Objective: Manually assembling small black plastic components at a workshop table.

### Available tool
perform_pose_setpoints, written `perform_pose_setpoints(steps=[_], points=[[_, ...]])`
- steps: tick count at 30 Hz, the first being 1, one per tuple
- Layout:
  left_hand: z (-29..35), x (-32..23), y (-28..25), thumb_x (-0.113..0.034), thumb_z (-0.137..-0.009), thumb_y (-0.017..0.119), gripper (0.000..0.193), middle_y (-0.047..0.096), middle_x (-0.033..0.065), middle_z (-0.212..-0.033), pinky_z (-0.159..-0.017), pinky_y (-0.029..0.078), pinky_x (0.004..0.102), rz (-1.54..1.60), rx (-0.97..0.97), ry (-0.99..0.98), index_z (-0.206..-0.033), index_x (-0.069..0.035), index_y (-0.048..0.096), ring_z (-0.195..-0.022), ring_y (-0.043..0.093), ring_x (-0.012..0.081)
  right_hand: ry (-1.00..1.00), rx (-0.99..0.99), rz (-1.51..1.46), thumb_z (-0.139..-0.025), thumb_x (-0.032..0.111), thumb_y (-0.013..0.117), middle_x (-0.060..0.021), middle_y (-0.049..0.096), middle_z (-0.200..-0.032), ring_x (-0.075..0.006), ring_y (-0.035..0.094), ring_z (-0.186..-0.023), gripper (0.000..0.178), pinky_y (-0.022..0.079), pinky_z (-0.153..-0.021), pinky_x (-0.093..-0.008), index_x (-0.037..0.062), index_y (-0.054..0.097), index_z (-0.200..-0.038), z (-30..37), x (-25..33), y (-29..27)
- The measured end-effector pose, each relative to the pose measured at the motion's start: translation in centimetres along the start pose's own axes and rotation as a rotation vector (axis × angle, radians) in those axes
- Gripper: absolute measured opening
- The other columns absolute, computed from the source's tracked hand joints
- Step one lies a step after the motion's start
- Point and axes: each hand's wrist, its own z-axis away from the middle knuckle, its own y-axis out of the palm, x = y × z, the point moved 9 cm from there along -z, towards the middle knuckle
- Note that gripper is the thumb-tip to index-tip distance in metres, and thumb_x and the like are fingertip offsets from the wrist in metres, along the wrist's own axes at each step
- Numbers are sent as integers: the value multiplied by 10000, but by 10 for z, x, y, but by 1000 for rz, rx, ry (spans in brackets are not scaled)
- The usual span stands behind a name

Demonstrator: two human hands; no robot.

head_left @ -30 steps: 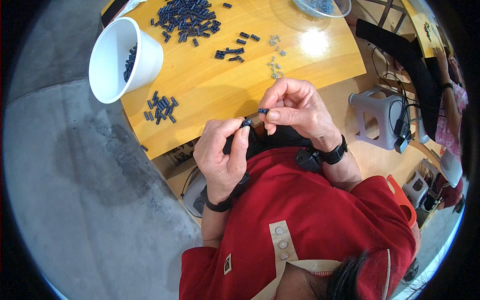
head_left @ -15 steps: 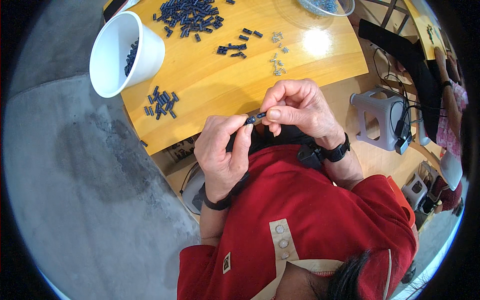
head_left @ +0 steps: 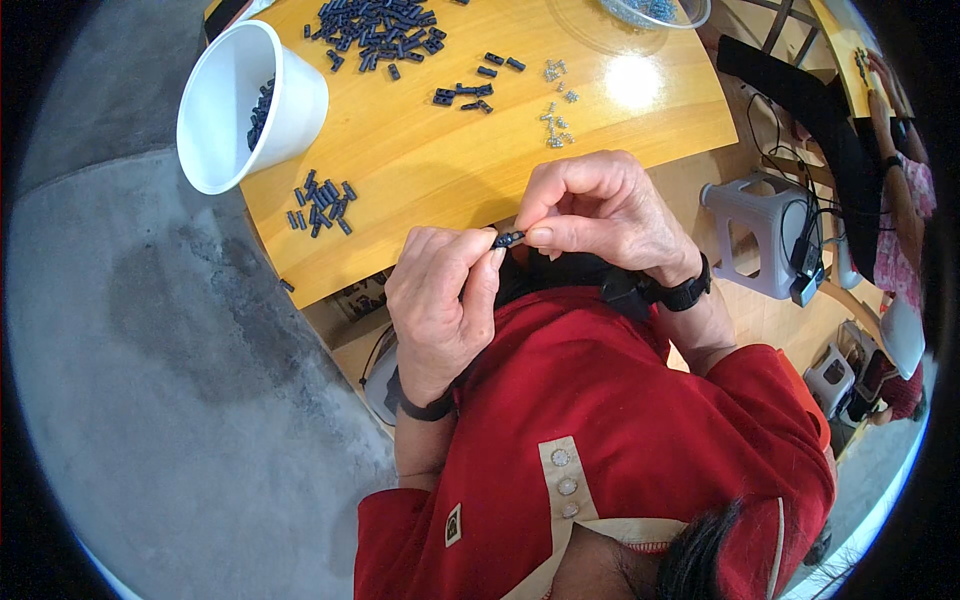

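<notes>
My left hand (head_left: 440, 300) pinches a small black cylindrical plastic piece (head_left: 506, 240) between thumb and fingertips, just off the table's near edge. My right hand (head_left: 600, 215) is closed at the piece's right end, its thumb and index fingertip meeting there; a small black part in that pinch is mostly hidden by the fingers. The two parts touch or lie very close, in one line. On the table nearest my left hand lies a small group of similar black pieces (head_left: 325, 203).
On the wooden table (head_left: 420, 165) are a big heap of black pieces (head_left: 375, 30), a few loose ones (head_left: 465, 92), small silvery metal parts (head_left: 556, 125) and a clear bowl (head_left: 690, 20). A white tub (head_left: 215, 120) holds more black pieces. A grey stool (head_left: 750, 240) and cables stand right; another person sits beyond.
The right hand's small black part has come up against the piece in my left hand; the gap between them has closed. My left hand has barely moved.
</notes>
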Motion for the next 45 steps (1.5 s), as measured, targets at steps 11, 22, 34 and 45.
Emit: perform_pose_setpoints(steps=[11,22,34,45], points=[[0,-5,7,49,-797,685,133,606,119,-754,-620,451,357,-129,4,-10,-905,-15,642,-668,572,266,140,77,-423,-890,250,740,-12,650,-760,-73,611,-643,239,500,-553,-215,46,622,-931,-9,-54,7],[1,-11,6,44,-767,724,175,566,74,-695,-575,399,362,-155,12,49,-918,-30,676,-609,505,245,220,195,-727,-795,555,749,-56,595,-797,-93,501,-633,672,389,-517,-216,-55,614,-1042,-3,-76,30],[8,-11,17,14,-748,714,347,466,31,-656,-587,363,370,-227,37,192,-1088,-9,652,-586,494,215,303,195,-705,-822,421,780,22,527,-729,-53,407,-590,491,307,-507,-208,-18,621,-973,-2,-78,40],[7,-9,19,50,-743,717,223,524,75,-662,-549,372,372,-42,74,101,-948,-27,674,-570,489,257,259,371,-841,-815,322,805,59,529,-726,-26,383,-575,373,272,-488,-187,36,630,-979,-4,-79,55]])
